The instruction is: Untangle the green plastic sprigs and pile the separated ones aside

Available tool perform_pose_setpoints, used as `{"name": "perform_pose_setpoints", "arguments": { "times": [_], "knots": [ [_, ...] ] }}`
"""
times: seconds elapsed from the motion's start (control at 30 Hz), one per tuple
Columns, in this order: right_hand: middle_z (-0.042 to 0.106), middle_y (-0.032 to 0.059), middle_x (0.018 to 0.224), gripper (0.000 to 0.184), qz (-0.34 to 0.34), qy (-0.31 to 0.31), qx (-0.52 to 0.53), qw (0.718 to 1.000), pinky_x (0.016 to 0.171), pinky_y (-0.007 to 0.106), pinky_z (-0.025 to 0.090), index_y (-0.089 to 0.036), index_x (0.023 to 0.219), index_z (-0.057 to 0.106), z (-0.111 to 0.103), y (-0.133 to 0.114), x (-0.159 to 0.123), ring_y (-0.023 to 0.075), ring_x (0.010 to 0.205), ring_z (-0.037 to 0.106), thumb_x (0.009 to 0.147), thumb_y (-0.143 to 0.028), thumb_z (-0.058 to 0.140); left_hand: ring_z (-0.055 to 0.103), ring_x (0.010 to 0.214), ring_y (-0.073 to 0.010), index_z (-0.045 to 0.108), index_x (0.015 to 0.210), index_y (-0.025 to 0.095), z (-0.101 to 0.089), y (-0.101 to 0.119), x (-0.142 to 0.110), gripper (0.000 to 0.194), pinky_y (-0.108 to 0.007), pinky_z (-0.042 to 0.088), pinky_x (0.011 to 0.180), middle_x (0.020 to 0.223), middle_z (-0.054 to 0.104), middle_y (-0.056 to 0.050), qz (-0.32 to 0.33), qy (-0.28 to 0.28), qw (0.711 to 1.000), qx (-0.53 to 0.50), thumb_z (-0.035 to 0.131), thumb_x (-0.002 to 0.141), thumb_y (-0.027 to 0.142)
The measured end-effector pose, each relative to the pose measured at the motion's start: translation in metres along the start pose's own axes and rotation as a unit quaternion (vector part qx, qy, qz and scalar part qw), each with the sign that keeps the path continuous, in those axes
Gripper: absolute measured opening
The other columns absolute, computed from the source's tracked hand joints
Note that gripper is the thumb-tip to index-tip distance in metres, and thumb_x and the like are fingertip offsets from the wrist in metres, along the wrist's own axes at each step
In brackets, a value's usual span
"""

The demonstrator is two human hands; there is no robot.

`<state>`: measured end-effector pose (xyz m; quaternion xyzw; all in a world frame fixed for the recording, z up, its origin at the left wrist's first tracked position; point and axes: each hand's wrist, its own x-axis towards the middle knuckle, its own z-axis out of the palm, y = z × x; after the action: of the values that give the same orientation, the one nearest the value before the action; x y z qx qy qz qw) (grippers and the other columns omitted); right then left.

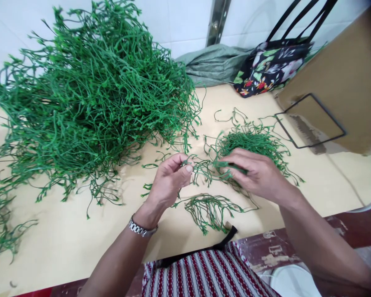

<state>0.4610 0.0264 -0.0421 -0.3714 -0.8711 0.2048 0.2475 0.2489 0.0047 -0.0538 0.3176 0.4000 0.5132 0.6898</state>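
Note:
My left hand [174, 175], with a metal watch at its wrist, pinches a thin green plastic stem between thumb and forefinger. Across from it, my right hand [250, 171] has its fingers closed on several green stems [222, 165] with forked tips. Behind the right hand lies a compact pile of the same stems [253, 140]. A small loose bunch [208, 210] rests on the table just below both hands. Stray stems [200, 167] lie in the gap between the hands, so exactly which ones are held is partly hidden.
A large heap of green stems [102, 90] covers the table's left and back, with another clump [1, 225] at the left edge. A cardboard box [336, 78], black wire frame [311, 119], floral bag [266, 68] and grey-green cloth [214, 64] stand at the back right.

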Motion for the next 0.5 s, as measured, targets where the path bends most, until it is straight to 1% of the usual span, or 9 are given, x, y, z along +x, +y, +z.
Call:
{"name": "perform_pose_setpoints", "arguments": {
  "times": [0.1, 0.17, 0.2, 0.27, 0.33, 0.37, 0.4, 0.43, 0.5],
  "knots": [
    [0.060, 0.0042, 0.079, 0.014, 0.024, 0.077, -0.086, 0.993, 0.065, 0.027, 0.044, -0.018, 0.093, 0.061, -0.020, 0.014, -0.005, 0.0134, 0.070, 0.054, 0.084, -0.024, 0.051, 0.027, 0.035, -0.0009, 0.055, 0.063, 0.013, 0.000, 0.001, 0.000, 0.019, -0.018, 0.018, 0.038, 0.044, 0.040, 0.008, -0.006, 0.031, 0.999, -0.009, 0.071, 0.060, 0.022],
    [0.062, 0.0068, 0.081, 0.017, 0.053, 0.112, -0.197, 0.972, 0.070, 0.032, 0.043, -0.017, 0.090, 0.062, -0.031, 0.029, -0.007, 0.0171, 0.074, 0.055, 0.084, -0.029, 0.052, 0.026, 0.033, -0.0005, 0.055, 0.060, 0.013, 0.000, 0.001, 0.000, 0.019, -0.018, 0.017, 0.037, 0.042, 0.043, 0.007, -0.017, 0.049, 0.999, -0.011, 0.072, 0.059, 0.021],
    [0.063, 0.0086, 0.084, 0.020, 0.075, 0.115, -0.262, 0.955, 0.073, 0.035, 0.042, -0.017, 0.090, 0.063, -0.035, 0.038, -0.008, 0.0200, 0.079, 0.055, 0.084, -0.033, 0.052, 0.026, 0.033, -0.0003, 0.056, 0.059, 0.012, 0.000, 0.001, 0.000, 0.018, -0.018, 0.017, 0.037, 0.043, 0.046, 0.006, -0.023, 0.056, 0.998, -0.011, 0.071, 0.059, 0.021],
    [0.063, 0.0122, 0.092, 0.030, 0.126, 0.081, -0.366, 0.919, 0.077, 0.041, 0.039, -0.017, 0.093, 0.064, -0.041, 0.055, -0.010, 0.0263, 0.089, 0.054, 0.082, -0.043, 0.052, 0.027, 0.032, -0.0001, 0.059, 0.062, 0.012, 0.000, 0.000, 0.001, 0.015, -0.018, 0.017, 0.036, 0.048, 0.054, 0.002, -0.032, 0.062, 0.997, -0.012, 0.071, 0.060, 0.021],
    [0.063, 0.0146, 0.098, 0.042, 0.166, 0.031, -0.400, 0.901, 0.078, 0.043, 0.038, -0.017, 0.101, 0.062, -0.047, 0.065, -0.012, 0.0301, 0.094, 0.053, 0.079, -0.051, 0.053, 0.027, 0.032, 0.0002, 0.062, 0.065, 0.011, -0.001, 0.001, 0.001, 0.013, -0.018, 0.017, 0.036, 0.053, 0.058, 0.000, -0.038, 0.063, 0.997, -0.013, 0.070, 0.061, 0.021],
    [0.062, 0.0153, 0.101, 0.045, 0.178, 0.017, -0.399, 0.899, 0.078, 0.043, 0.039, -0.017, 0.106, 0.061, -0.049, 0.066, -0.013, 0.0304, 0.096, 0.053, 0.078, -0.052, 0.053, 0.027, 0.032, 0.0003, 0.063, 0.066, 0.010, -0.001, 0.001, 0.001, 0.013, -0.018, 0.017, 0.036, 0.053, 0.058, 0.000, -0.040, 0.062, 0.997, -0.013, 0.069, 0.061, 0.020],
    [0.062, 0.0157, 0.104, 0.048, 0.184, 0.018, -0.398, 0.899, 0.079, 0.043, 0.040, -0.016, 0.110, 0.059, -0.052, 0.064, -0.013, 0.0302, 0.097, 0.054, 0.078, -0.051, 0.054, 0.027, 0.031, 0.0004, 0.063, 0.067, 0.010, -0.002, 0.001, 0.001, 0.013, -0.018, 0.017, 0.035, 0.053, 0.058, 0.000, -0.042, 0.061, 0.997, -0.013, 0.069, 0.061, 0.020],
    [0.061, 0.0157, 0.107, 0.048, 0.184, 0.037, -0.398, 0.898, 0.080, 0.043, 0.040, -0.016, 0.112, 0.057, -0.054, 0.058, -0.013, 0.0300, 0.098, 0.054, 0.078, -0.050, 0.054, 0.027, 0.032, 0.0005, 0.063, 0.067, 0.010, -0.002, 0.002, 0.001, 0.013, -0.018, 0.016, 0.035, 0.052, 0.058, 0.000, -0.044, 0.061, 0.997, -0.012, 0.069, 0.061, 0.020],
    [0.061, 0.0150, 0.109, 0.043, 0.160, 0.119, -0.383, 0.902, 0.084, 0.043, 0.040, -0.015, 0.112, 0.057, -0.052, 0.038, -0.010, 0.0289, 0.100, 0.054, 0.079, -0.043, 0.055, 0.027, 0.032, 0.0006, 0.062, 0.065, 0.010, -0.001, 0.002, 0.001, 0.013, -0.018, 0.016, 0.036, 0.051, 0.056, 0.001, -0.046, 0.062, 0.997, -0.007, 0.070, 0.061, 0.020]
  ]
}}
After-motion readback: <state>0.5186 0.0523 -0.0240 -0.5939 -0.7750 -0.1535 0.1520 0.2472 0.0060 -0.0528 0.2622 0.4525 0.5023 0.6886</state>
